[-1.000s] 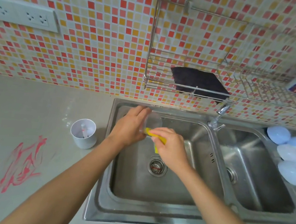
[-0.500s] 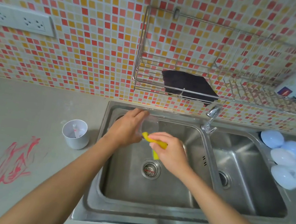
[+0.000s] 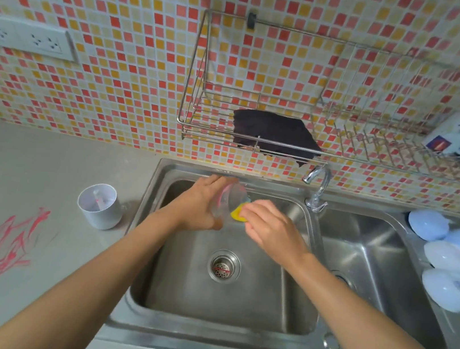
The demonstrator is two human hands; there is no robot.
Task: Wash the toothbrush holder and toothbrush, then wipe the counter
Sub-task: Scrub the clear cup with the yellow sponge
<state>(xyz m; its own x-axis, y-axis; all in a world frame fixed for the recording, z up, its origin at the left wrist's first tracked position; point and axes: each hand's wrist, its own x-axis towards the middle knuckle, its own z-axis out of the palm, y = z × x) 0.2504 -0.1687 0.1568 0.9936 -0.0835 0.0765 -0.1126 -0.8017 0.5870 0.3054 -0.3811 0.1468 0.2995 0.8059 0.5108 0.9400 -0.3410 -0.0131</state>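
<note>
Over the far part of the left sink basin (image 3: 221,301), the left hand (image 3: 200,203) has its grip wrapped around a clear plastic cup (image 3: 229,201), tilted with its mouth toward the right. The right hand (image 3: 271,228) pinches a yellow sponge (image 3: 237,212) and presses it against the cup's rim. On the desk (image 3: 45,164) just left of the sink stands a white toothbrush holder (image 3: 99,206), upright, with something small and pinkish inside that is too blurred to name. Nearer and further left, red scribbled marks (image 3: 7,248) stain the desk. A dark cloth (image 3: 273,133) lies in the wire rack (image 3: 200,128) on the tiled wall, above the tap (image 3: 318,187).
</note>
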